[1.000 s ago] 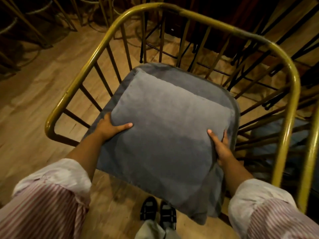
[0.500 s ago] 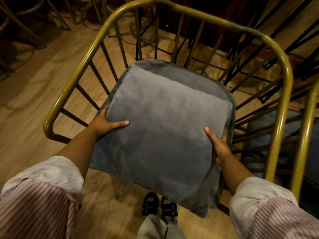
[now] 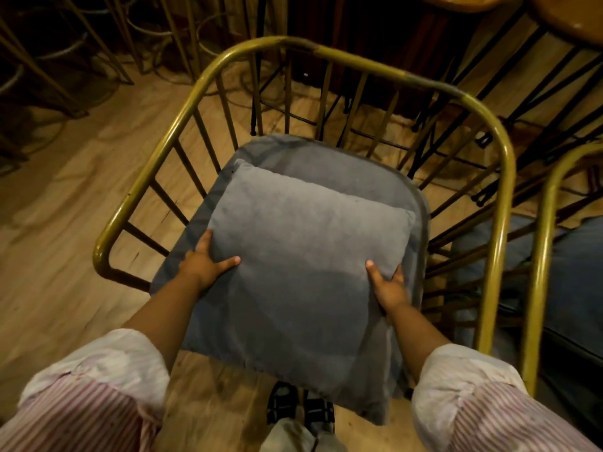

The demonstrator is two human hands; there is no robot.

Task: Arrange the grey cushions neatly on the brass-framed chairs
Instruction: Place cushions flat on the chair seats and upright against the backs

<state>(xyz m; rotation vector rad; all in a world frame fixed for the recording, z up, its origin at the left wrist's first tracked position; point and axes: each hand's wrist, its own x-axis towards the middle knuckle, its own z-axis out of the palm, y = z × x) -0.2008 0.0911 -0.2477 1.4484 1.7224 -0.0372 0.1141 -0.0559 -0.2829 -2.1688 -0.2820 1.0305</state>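
Observation:
A square grey cushion (image 3: 303, 269) lies over the grey seat pad (image 3: 329, 164) of a brass-framed chair (image 3: 342, 58) with a curved, barred back. My left hand (image 3: 204, 264) grips the cushion's left edge, thumb on top. On the right edge my right hand (image 3: 388, 288) holds it the same way. The cushion's near corner hangs past the front of the seat, above my feet.
A second brass-framed chair (image 3: 541, 256) with a dark grey cushion (image 3: 577, 272) stands close on the right. Black-legged wooden stools (image 3: 567, 17) crowd the back right, and brass stool legs (image 3: 107, 44) the back left. The floor (image 3: 55, 207) is wooden planks.
The view has pulled back and tilted up, showing more of the chair's back. The cushion sits slightly nearer me on the seat, with both hands still holding its sides.

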